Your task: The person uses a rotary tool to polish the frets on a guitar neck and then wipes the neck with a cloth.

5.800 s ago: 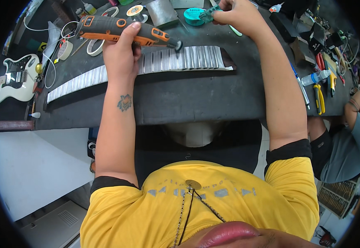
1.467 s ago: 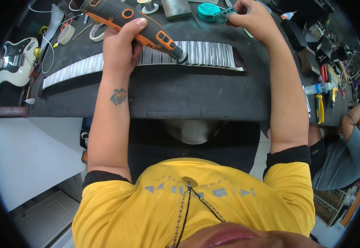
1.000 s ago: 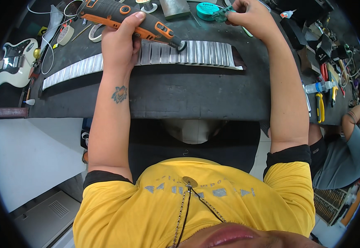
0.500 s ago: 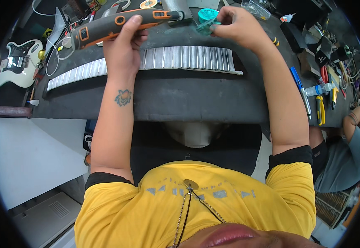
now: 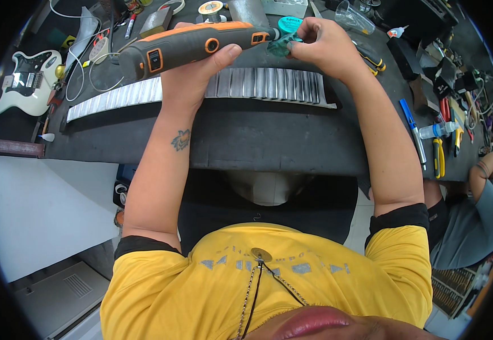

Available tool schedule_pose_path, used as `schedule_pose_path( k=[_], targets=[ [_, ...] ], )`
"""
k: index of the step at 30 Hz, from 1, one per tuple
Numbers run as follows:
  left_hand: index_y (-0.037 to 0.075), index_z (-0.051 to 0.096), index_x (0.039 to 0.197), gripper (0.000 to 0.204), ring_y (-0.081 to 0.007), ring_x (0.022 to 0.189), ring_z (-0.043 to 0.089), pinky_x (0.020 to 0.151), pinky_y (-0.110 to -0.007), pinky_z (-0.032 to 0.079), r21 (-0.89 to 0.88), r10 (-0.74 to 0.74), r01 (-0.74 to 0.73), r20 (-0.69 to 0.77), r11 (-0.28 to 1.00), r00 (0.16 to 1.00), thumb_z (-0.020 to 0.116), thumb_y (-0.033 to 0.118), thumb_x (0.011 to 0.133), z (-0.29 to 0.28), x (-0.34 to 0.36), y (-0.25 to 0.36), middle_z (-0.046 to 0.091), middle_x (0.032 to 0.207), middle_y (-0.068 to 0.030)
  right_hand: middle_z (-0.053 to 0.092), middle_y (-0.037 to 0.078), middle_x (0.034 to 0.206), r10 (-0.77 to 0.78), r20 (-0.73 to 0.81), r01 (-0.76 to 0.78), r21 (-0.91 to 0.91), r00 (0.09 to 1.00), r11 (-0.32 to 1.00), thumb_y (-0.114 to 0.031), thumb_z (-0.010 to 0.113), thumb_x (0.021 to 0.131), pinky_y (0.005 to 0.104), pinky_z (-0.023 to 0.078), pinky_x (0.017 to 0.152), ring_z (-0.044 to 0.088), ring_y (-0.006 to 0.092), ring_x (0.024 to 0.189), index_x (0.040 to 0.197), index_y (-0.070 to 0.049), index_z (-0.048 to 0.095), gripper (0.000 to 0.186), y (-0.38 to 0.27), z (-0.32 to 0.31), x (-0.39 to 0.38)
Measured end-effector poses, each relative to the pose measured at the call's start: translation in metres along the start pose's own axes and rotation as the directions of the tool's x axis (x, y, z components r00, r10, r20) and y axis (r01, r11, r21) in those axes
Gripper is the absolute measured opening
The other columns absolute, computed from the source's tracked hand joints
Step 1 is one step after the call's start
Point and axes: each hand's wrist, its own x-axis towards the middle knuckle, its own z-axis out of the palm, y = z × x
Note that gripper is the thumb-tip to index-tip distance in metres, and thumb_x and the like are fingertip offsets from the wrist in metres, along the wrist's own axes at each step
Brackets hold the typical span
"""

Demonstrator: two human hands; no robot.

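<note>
My left hand (image 5: 192,73) is wrapped round a dark grey and orange rotary tool (image 5: 192,46), held level above the bench with its nose to the right. At that nose, my right hand (image 5: 328,48) pinches a crumpled green, see-through piece (image 5: 278,46); its exact kind is unclear. The tip of the tool meets or nearly meets the green piece, which partly hides it. Just behind stands a small teal round tub (image 5: 289,24). Beneath both hands a curved, ribbed silver metal strip (image 5: 266,86) lies across the black bench (image 5: 269,136).
Behind are a solder spool (image 5: 210,7) and a clear plastic cup (image 5: 354,17). A blue pen (image 5: 407,113), a small clear bottle (image 5: 437,130) and yellow-handled pliers (image 5: 439,157) lie to the right, near a seated person (image 5: 467,221). A white guitar-shaped object (image 5: 26,83) is at left.
My left hand has moved right with the rotary tool, bringing its nose to the green piece. My right hand has shifted slightly down and stays pinched.
</note>
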Motion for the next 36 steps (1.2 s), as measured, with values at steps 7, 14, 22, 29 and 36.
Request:
schedule_pose_path(
  k=[7, 14, 22, 29, 36],
  targets=[
    [0.005, 0.061, 0.102, 0.033, -0.0108, 0.087, 0.067, 0.081, -0.027, 0.057, -0.025, -0.013, 0.013, -0.006, 1.0, 1.0, 0.086, 0.001, 0.081, 0.001, 0.0, 0.002, 0.068, 0.095, -0.0034, 0.072, 0.008, 0.083, 0.007, -0.037, -0.007, -0.004, 0.999, 1.0, -0.019, 0.074, 0.08, 0.0277, 0.053, 0.075, 0.068, 0.0123, 0.078, 0.09, 0.0, 0.064, 0.024, 0.002, -0.001, 0.0],
    [0.004, 0.062, 0.103, 0.032, -0.0125, 0.081, 0.068, 0.075, -0.027, 0.058, -0.011, 0.003, -0.003, -0.021, 1.0, 1.0, 0.085, 0.0, 0.081, 0.0, 0.0, 0.002, 0.07, 0.092, -0.0051, 0.072, 0.009, 0.085, 0.029, -0.069, -0.025, 0.058, 0.997, 0.998, -0.015, 0.073, 0.083, 0.0268, 0.055, 0.077, 0.074, 0.0152, 0.084, 0.091, 0.0, 0.062, 0.021, 0.01, -0.007, 0.004],
    [0.007, 0.066, 0.097, 0.018, -0.0098, 0.059, 0.061, 0.048, -0.022, 0.045, -0.314, -0.224, 0.104, -0.373, 0.944, 0.9, 0.08, 0.016, 0.089, -0.013, 0.012, 0.009, 0.07, 0.085, -0.0043, 0.065, 0.009, 0.073, 0.042, -0.278, -0.061, -0.062, 0.96, 0.996, -0.021, 0.079, 0.069, 0.0327, 0.049, 0.063, 0.06, 0.0154, 0.069, 0.082, 0.001, 0.065, 0.029, 0.012, -0.028, 0.006],
    [0.008, 0.065, 0.093, 0.021, -0.0064, 0.045, 0.047, 0.038, -0.02, 0.033, -0.239, -0.276, 0.201, -0.342, 0.95, 0.898, 0.078, 0.023, 0.089, -0.025, 0.011, 0.013, 0.063, 0.074, -0.0004, 0.066, 0.011, 0.074, 0.063, -0.215, -0.089, -0.114, 0.975, 0.989, -0.023, 0.079, 0.069, 0.0338, 0.05, 0.064, 0.061, 0.0164, 0.069, 0.082, 0.0, 0.065, 0.03, 0.007, -0.024, 0.005],
    [0.01, 0.062, 0.095, 0.024, -0.0054, 0.049, 0.049, 0.04, -0.019, 0.033, -0.079, -0.225, 0.211, -0.316, 0.974, 0.922, 0.077, 0.027, 0.091, -0.02, 0.015, 0.008, 0.064, 0.077, -0.001, 0.067, 0.011, 0.073, 0.071, -0.239, -0.097, -0.102, 0.968, 0.99, -0.022, 0.08, 0.068, 0.0339, 0.051, 0.063, 0.062, 0.0174, 0.068, 0.082, 0.0, 0.067, 0.03, 0.014, -0.027, 0.007]
  ],
)
